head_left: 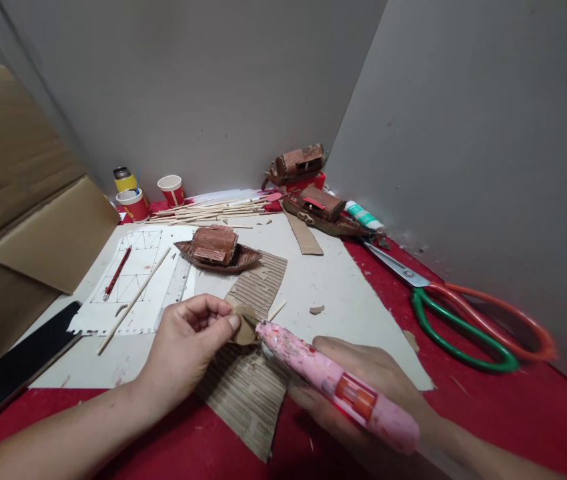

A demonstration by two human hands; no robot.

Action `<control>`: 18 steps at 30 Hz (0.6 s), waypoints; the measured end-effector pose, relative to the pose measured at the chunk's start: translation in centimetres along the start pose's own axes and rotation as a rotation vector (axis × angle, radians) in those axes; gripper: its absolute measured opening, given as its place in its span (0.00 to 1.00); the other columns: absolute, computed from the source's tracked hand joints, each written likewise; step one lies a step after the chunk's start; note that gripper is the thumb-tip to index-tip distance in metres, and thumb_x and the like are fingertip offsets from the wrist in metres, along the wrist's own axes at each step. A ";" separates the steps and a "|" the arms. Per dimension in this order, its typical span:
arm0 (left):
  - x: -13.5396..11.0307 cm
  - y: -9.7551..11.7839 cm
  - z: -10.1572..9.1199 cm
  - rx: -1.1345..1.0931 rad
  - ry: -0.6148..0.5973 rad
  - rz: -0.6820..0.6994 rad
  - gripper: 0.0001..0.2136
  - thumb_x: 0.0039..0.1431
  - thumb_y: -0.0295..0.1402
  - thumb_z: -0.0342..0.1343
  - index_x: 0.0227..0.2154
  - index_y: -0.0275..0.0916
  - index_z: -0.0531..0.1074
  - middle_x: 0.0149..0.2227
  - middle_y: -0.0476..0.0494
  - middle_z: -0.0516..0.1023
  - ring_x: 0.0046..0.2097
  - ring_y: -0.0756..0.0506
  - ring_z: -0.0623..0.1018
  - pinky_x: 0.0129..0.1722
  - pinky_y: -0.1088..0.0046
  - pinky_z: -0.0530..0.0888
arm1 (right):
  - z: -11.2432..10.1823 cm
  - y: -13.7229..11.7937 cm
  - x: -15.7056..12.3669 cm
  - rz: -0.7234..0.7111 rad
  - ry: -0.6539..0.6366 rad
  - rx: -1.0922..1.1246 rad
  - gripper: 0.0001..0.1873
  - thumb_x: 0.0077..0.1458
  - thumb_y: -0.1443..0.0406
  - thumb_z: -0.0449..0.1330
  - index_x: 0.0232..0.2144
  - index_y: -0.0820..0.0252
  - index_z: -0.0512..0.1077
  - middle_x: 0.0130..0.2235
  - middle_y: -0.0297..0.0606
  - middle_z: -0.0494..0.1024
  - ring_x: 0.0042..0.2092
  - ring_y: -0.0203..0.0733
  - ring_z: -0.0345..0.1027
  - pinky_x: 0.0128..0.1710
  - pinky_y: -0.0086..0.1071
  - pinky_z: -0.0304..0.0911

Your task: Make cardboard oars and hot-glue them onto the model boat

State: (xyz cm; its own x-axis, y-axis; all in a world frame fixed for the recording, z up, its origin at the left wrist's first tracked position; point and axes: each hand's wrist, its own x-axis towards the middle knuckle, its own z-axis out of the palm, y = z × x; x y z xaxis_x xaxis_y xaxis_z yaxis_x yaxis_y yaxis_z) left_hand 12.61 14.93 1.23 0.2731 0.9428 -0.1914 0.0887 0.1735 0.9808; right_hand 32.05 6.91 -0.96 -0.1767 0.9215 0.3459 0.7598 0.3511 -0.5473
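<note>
My left hand (196, 333) pinches a small round cardboard disc (244, 327) between thumb and fingers. In my right hand (378, 367) is a pink glue gun (308, 357), its body smeared with residue and its dark nozzle at the disc's face. Whether the nozzle touches the disc, I cannot tell. Beneath both lies a strip of corrugated cardboard (251, 393) with its ridges up. Just beyond it stands a small brown model boat (217, 249) with a rounded cabin roof.
Two more model boats (321, 210) stand at the back right. Large scissors (443, 293) lie on the red cloth (503, 427). Thin wooden sticks (203, 212), paper cups (170, 190), a drawing sheet (133, 273), a red pen (117, 273) and a black phone (18, 367) are leftward.
</note>
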 end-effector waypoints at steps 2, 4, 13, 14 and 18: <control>0.0 0.0 0.1 0.012 -0.018 -0.003 0.07 0.48 0.33 0.64 0.25 0.35 0.74 0.23 0.51 0.74 0.25 0.54 0.69 0.25 0.82 0.65 | -0.2 -0.1 0.0 0.018 -0.048 -0.007 0.16 0.57 0.57 0.54 0.21 0.56 0.58 0.20 0.31 0.65 0.20 0.34 0.58 0.20 0.30 0.52; -0.1 0.1 0.1 0.024 -0.025 -0.001 0.08 0.48 0.34 0.64 0.25 0.35 0.74 0.23 0.51 0.75 0.25 0.54 0.69 0.25 0.81 0.65 | -0.3 -0.1 0.0 0.030 -0.058 0.006 0.17 0.59 0.57 0.52 0.21 0.56 0.58 0.21 0.32 0.65 0.21 0.35 0.58 0.20 0.30 0.53; 0.1 0.0 0.0 0.018 -0.015 0.036 0.06 0.48 0.32 0.64 0.25 0.35 0.74 0.23 0.52 0.74 0.24 0.55 0.68 0.24 0.82 0.64 | -0.5 -0.1 -0.1 0.026 -0.065 0.067 0.15 0.59 0.60 0.52 0.22 0.56 0.56 0.21 0.30 0.63 0.21 0.33 0.57 0.21 0.28 0.52; 0.0 0.0 0.0 0.031 -0.020 0.031 0.06 0.48 0.32 0.64 0.25 0.35 0.74 0.23 0.52 0.74 0.24 0.55 0.68 0.24 0.82 0.64 | -0.5 -0.1 0.0 0.027 -0.066 0.068 0.16 0.60 0.59 0.52 0.22 0.56 0.56 0.21 0.30 0.63 0.21 0.33 0.56 0.21 0.29 0.52; -0.2 -0.1 -0.1 0.057 -0.033 0.004 0.08 0.48 0.34 0.64 0.25 0.35 0.73 0.22 0.51 0.73 0.25 0.54 0.68 0.25 0.81 0.64 | -0.7 -0.2 0.0 0.031 -0.061 0.022 0.16 0.60 0.58 0.51 0.22 0.56 0.58 0.22 0.31 0.64 0.21 0.34 0.57 0.21 0.29 0.52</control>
State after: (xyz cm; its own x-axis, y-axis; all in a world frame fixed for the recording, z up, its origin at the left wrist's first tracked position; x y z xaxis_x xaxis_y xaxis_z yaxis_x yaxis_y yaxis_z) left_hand 12.51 14.78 1.13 0.3045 0.9334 -0.1899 0.1418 0.1527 0.9780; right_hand 32.31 6.78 -0.34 -0.1915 0.9400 0.2823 0.7517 0.3254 -0.5736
